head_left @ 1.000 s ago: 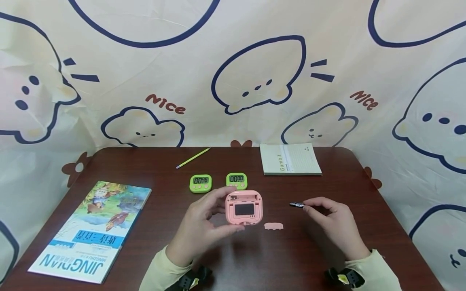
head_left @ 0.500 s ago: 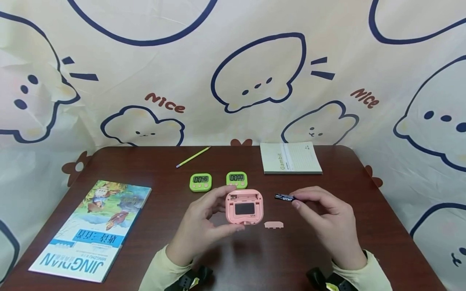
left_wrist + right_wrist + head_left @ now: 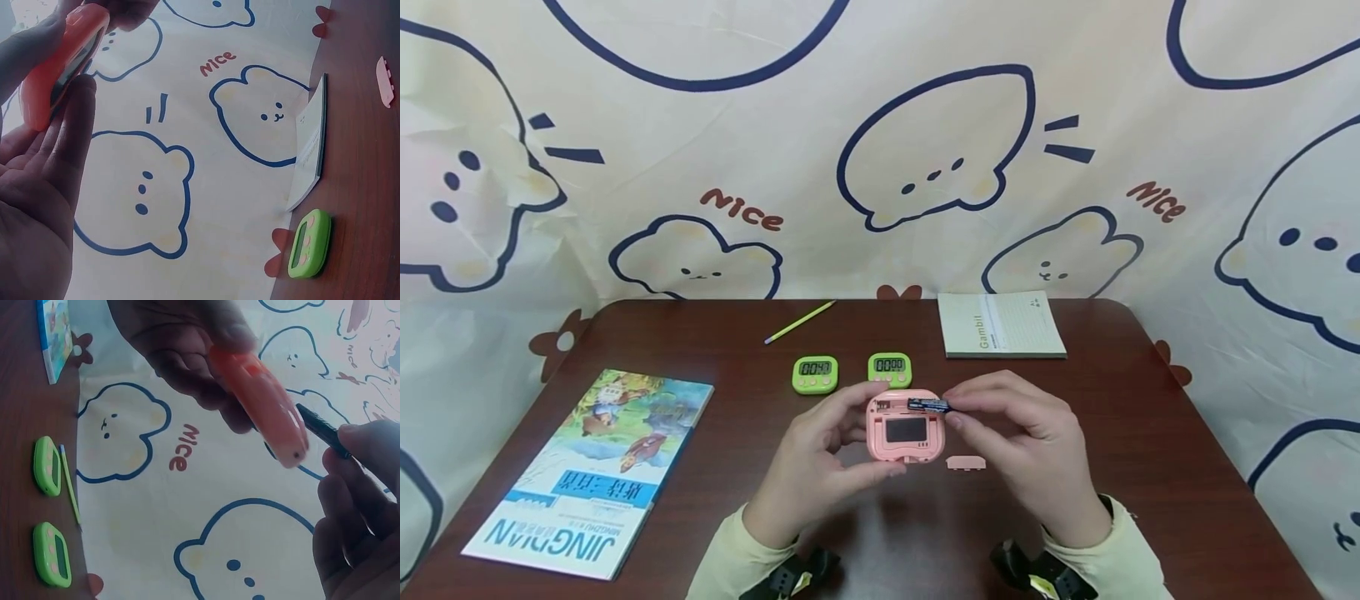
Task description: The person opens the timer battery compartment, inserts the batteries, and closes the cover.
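Observation:
My left hand (image 3: 820, 467) grips a pink digital timer (image 3: 906, 452) by its left side, the back with its open battery slot turned toward me. Between thumb and fingers of my right hand (image 3: 1030, 450) is a dark AAA-size battery (image 3: 928, 405), held lengthwise over the right part of that slot. In the right wrist view the battery (image 3: 322, 430) lies close beside the timer (image 3: 269, 412); whether they touch I cannot tell. On the table just right of the timer lies the pink battery cover (image 3: 966, 462).
Two green timers (image 3: 815, 375) stand behind my left hand, one partly covered by its fingers. A yellow-green pencil (image 3: 800, 322) and a pale notebook (image 3: 1002, 325) lie along the back edge. A blue and white book (image 3: 587, 475) takes up the left side of the table (image 3: 1180, 500).
My right hand has moved left with the battery, from well right of the pink timer to over its slot. My left hand and the timer have stayed nearly still.

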The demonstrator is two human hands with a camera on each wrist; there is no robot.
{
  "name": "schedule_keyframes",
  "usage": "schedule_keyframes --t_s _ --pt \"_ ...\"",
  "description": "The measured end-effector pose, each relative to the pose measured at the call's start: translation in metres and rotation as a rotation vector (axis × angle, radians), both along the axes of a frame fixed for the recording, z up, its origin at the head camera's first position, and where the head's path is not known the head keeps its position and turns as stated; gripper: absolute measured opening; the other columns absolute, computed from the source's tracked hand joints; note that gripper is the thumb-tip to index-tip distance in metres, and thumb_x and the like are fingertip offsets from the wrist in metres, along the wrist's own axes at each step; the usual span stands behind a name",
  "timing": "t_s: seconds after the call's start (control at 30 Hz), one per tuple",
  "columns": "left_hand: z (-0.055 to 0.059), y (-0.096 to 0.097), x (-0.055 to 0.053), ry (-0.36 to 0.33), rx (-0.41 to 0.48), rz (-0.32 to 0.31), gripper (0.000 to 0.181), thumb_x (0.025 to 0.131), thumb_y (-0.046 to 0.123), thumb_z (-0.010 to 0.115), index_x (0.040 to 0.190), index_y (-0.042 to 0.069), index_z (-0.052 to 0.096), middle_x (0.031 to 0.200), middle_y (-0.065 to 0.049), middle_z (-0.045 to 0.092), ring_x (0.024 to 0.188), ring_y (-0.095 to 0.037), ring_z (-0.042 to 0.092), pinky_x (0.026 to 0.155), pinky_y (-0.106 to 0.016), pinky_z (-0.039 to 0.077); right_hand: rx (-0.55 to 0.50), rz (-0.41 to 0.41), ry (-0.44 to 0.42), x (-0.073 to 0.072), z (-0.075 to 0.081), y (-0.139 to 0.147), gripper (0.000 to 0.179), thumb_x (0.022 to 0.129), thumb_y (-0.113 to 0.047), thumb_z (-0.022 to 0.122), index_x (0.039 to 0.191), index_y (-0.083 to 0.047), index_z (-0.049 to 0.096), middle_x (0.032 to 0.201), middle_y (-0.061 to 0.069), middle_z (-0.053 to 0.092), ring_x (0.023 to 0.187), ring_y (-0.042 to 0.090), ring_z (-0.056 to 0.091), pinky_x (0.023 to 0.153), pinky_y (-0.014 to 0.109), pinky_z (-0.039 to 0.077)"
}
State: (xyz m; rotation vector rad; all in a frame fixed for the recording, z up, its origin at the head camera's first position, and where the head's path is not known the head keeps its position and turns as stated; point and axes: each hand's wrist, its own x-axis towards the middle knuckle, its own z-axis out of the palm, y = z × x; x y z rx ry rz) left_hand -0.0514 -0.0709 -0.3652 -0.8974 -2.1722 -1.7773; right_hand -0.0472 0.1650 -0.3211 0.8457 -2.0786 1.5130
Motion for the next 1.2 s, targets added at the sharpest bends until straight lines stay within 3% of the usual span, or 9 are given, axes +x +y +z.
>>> schedule_keyframes --t_s 0.17,0.3,0.47,0.67,0.93,1.2 --pt "0.0 0.0 0.001 -0.011 0.005 -0.011 0.074 0.073 0.006 0.089 0.139 0.007 0.054 0.12 -0.009 0.068 0.092 -0.019 0.072 0.079 -0.032 0.061 0.021 0.016 -0.015 -0.004 -0.004 -0.008 0.03 0.077 0.012 0.08 0.1 -0.008 0.079 0.1 0.003 0.072 0.096 0.016 0.067 0.078 0.022 0.055" --pt "0.0 0.0 0.001 -0.022 0.013 -0.015 0.074 0.073 0.005 0.089 0.138 0.006 0.054 0.12 -0.01 0.067 0.091 -0.016 0.072 0.078 -0.032 0.061 0.038 -0.028 -0.053 -0.003 -0.007 -0.011 0.032 0.077 0.007 0.082 0.105 -0.009 0.078 0.107 0.002 0.071 0.101 0.017 0.066 0.082 0.022 0.054" --pt "0.0 0.002 0.001 -0.043 0.032 -0.032 0.074 0.074 0.004 0.089 0.139 0.006 0.054 0.119 -0.011 0.067 0.088 -0.016 0.072 0.077 -0.032 0.061 -0.018 -0.107 -0.184 -0.001 -0.012 -0.01 0.025 0.088 0.002 0.074 0.11 -0.01 0.075 0.106 0.0 0.07 0.092 0.017 0.064 0.075 0.023 0.055" --pt "0.001 0.002 0.002 -0.079 0.044 -0.045 0.074 0.074 0.005 0.088 0.139 0.008 0.054 0.119 -0.011 0.067 0.085 -0.015 0.073 0.074 -0.033 0.062 -0.064 -0.057 -0.311 -0.002 -0.015 -0.011 0.019 0.093 0.0 0.068 0.11 -0.007 0.074 0.1 0.004 0.07 0.079 0.022 0.062 0.064 0.027 0.055" --pt "0.001 0.002 0.003 -0.037 0.05 -0.066 0.074 0.074 0.0 0.087 0.139 0.004 0.053 0.117 -0.014 0.066 0.085 -0.016 0.074 0.074 -0.032 0.062 -0.112 -0.041 -0.398 -0.004 -0.017 -0.013 0.015 0.091 0.0 0.071 0.106 -0.002 0.072 0.096 0.008 0.07 0.077 0.021 0.062 0.064 0.026 0.055" --pt "0.001 0.006 0.004 0.026 0.052 -0.065 0.073 0.074 -0.002 0.086 0.139 0.002 0.053 0.114 -0.014 0.068 0.082 -0.015 0.074 0.071 -0.031 0.062 -0.247 -0.023 -0.51 -0.005 -0.018 -0.015 0.017 0.088 0.004 0.073 0.104 0.009 0.069 0.095 0.011 0.069 0.077 0.022 0.065 0.066 0.027 0.059"
